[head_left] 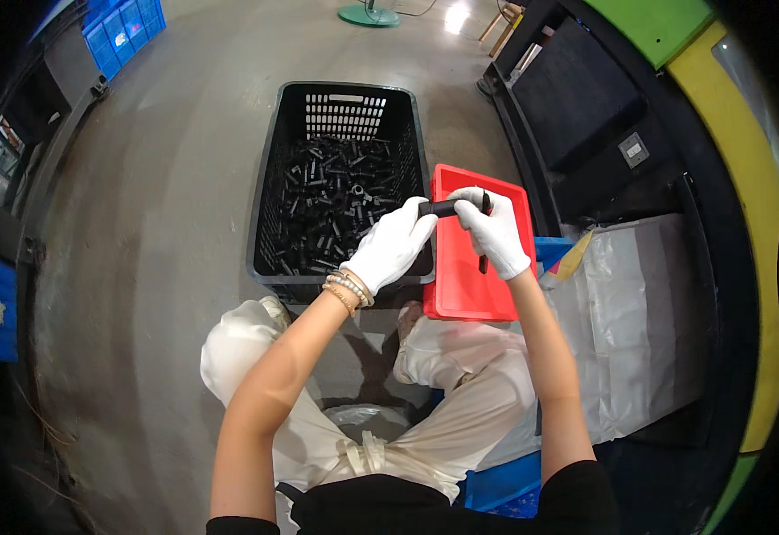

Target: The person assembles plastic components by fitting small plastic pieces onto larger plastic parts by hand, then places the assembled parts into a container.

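I see plain white gloves [376, 263] on the left hand [391, 242] and right hand [496, 236], snug and ending at the wrists. Beaded bracelets [350, 290] ring the left wrist, some pale grey, some tan, from what I can make out. I have a black top [372, 506] with short sleeves [577, 499], then loose, creased off-white trousers [443, 401] with a pale drawstring [364, 453] at the waist. Of the shoes [409, 323] I catch only light-coloured parts.

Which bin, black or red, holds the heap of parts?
The black bin, at left: dark parts lie piled inside; the red bin, at right, shows no pile.
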The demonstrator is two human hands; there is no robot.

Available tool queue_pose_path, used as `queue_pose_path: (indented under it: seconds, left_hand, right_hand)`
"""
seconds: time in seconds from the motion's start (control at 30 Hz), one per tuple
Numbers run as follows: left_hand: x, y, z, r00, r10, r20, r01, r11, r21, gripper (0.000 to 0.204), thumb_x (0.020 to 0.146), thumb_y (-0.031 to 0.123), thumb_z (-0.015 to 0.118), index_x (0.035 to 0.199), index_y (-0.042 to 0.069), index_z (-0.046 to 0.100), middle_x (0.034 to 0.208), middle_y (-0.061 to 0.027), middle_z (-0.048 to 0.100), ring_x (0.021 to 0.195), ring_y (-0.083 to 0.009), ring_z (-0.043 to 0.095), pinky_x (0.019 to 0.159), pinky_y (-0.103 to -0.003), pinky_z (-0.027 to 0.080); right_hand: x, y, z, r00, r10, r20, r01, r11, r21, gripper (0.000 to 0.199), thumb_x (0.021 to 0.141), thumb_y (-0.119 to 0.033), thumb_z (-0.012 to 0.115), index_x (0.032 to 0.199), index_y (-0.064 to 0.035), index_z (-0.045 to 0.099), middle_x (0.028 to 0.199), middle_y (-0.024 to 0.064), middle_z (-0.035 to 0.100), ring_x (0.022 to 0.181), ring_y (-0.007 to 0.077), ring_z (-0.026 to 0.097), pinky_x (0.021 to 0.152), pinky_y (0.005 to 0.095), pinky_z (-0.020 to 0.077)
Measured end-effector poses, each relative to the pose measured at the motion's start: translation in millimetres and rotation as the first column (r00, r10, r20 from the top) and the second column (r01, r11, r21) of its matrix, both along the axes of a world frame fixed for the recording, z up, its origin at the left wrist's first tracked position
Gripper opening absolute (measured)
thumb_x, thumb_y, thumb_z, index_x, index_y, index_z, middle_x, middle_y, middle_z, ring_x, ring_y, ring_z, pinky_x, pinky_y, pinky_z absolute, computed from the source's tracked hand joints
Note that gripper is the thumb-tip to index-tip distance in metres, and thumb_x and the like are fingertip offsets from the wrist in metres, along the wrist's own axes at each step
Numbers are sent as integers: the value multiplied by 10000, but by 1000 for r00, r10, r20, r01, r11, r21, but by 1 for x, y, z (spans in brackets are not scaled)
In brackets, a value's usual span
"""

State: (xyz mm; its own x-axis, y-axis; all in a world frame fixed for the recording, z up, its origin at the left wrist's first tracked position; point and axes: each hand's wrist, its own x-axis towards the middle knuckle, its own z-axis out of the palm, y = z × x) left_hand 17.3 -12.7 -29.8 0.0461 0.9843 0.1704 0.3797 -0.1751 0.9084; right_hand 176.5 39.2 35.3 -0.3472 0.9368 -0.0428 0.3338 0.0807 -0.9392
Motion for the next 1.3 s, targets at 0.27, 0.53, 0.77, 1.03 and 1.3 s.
queue_pose_path:
  seconds: [0.27, 0.53, 0.77, 1.03, 1.3]
  left_hand:
    - [11, -1, 1, 952, -84, 294, 121, 986, -111, 273, 936, 227, 376, 1050, 19, 510, 790, -85, 634, 657, -159, 599, 647, -298, 490]
    - [14, 4, -7, 848, -81, 523, 251, 931, -263, 376, 941, 303, 336, 877, -5, 543, 750, -107, 629, 678, -154, 611, 648, -288, 505]
    - [22, -3, 9, 569, -150, 809, 527, 822, -218, 424, 954, 453, 307, 917, 68, 479, 536, 11, 375, 425, -92, 348, 476, -240, 396]
    - [22, -10, 23, 679, 63, 731, 44, 991, -127, 370, 947, 439, 357, 898, 84, 448, 614, -17, 439, 473, -112, 451, 444, -223, 386]
    - [28, -12, 13, 884, 374, 279, -429, 887, 172, 424, 948, 340, 421, 1096, -53, 480, 592, -74, 484, 474, -150, 462, 461, -289, 408]
  right_hand:
    - [10, 0, -13, 999, 33, -3, -31, 977, 209, 114, 787, -69, 559, 841, -9, 640, 623, -55, 470, 584, 15, 399, 521, 186, 324]
    - [12, 0, -10, 978, 197, -64, -185, 969, 162, 132, 806, -61, 536, 846, -4, 648, 671, -55, 538, 607, 9, 424, 540, 182, 353]
    - [16, -3, -12, 988, 153, -7, -153, 988, 29, 263, 833, -157, 551, 1047, -12, 598, 747, 9, 565, 681, 70, 501, 635, 232, 434]
    - [12, -31, 3, 981, 146, 129, -186, 892, 413, 247, 870, -136, 484, 1064, -22, 586, 797, 142, 560, 737, 281, 560, 686, 351, 448]
    - [-3, -51, 9, 970, 87, 227, -200, 815, 543, 210, 829, -107, 530, 1010, -25, 599, 768, 131, 542, 712, 295, 566, 613, 366, 458]
